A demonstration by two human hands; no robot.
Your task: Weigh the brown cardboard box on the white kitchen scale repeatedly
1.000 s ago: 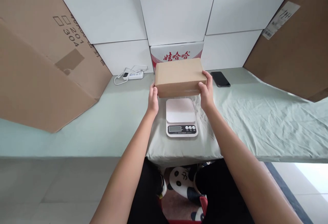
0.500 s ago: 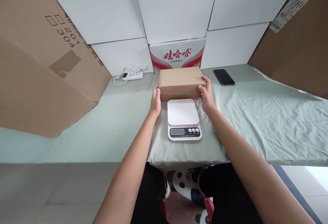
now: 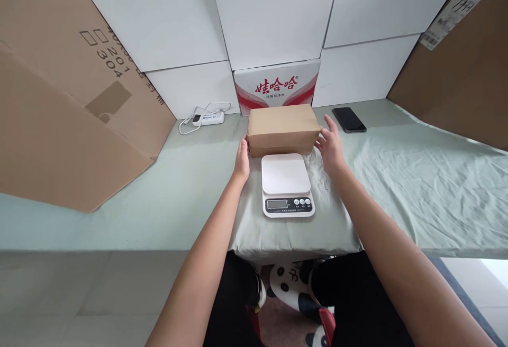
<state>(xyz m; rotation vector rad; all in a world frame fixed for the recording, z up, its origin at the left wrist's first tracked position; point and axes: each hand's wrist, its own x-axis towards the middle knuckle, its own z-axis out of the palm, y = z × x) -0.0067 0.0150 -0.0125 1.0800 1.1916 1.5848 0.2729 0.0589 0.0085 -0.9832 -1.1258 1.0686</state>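
Note:
A closed brown cardboard box (image 3: 283, 131) lies on the cloth-covered table, just behind a white digital kitchen scale (image 3: 286, 185). My left hand (image 3: 242, 159) rests along the box's left side, thumb up and fingers extended, partly hidden by the box edge. At the right end of the box, my right hand (image 3: 330, 143) is open with fingers spread, its fingertips close to the corner. Whether those fingertips still touch the cardboard, I cannot tell. The scale's plate is bare and its display looks blank.
Behind the box stands a white carton with red lettering (image 3: 277, 88), among stacked white boxes (image 3: 273, 14). A black phone (image 3: 349, 119) lies to the right, a white power strip with cable (image 3: 208, 118) to the left. Large cardboard panels (image 3: 71, 125) flank the table (image 3: 178, 204).
My right hand has come off the box's right end and spread its fingers. My left hand stays at the left side. The box sits in about the same place behind the scale.

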